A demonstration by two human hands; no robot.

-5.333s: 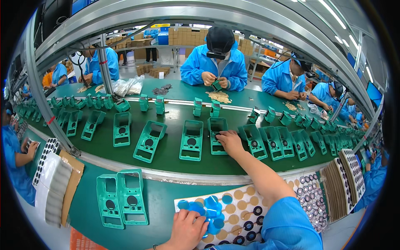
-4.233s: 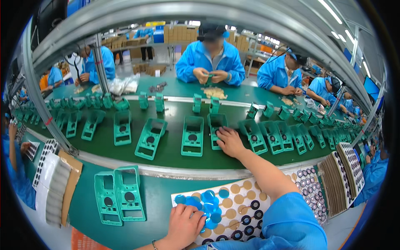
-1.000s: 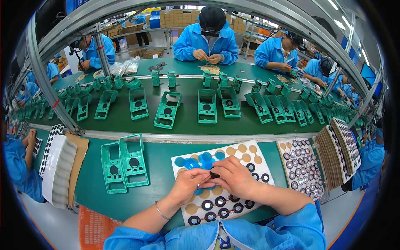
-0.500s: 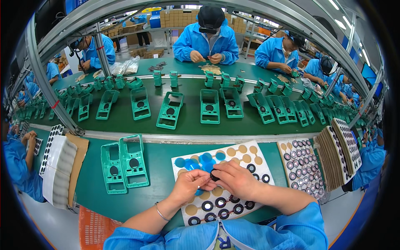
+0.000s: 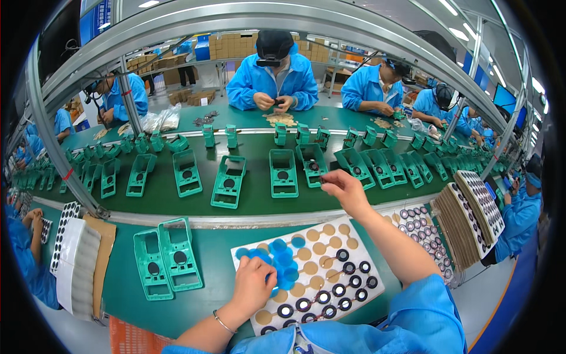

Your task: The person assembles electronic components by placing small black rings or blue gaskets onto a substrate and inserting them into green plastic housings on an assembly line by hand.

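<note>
over the belt (image 5: pixel 312 202), right hand (image 5: pixel 346 191) newly extended, fingers (image 5: pixel 332 187) pinching a dark piece (image 5: pixel 322 179), left hand (image 5: pixel 253 285) grip unclear, green table (image 5: pixel 215 251), workers (image 5: pixel 272 82) opposite

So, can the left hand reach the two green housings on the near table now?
Likely yes: the left hand is at the blue discs, and nothing visible blocks its way to the housings.

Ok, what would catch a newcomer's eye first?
Most likely the green housings, strung along the dark green strip ahead. Closer in, bright blue discs overlap on a white sheet, the left hand at their edge. The right hand is over the strip, pinching a dark piece.
</note>
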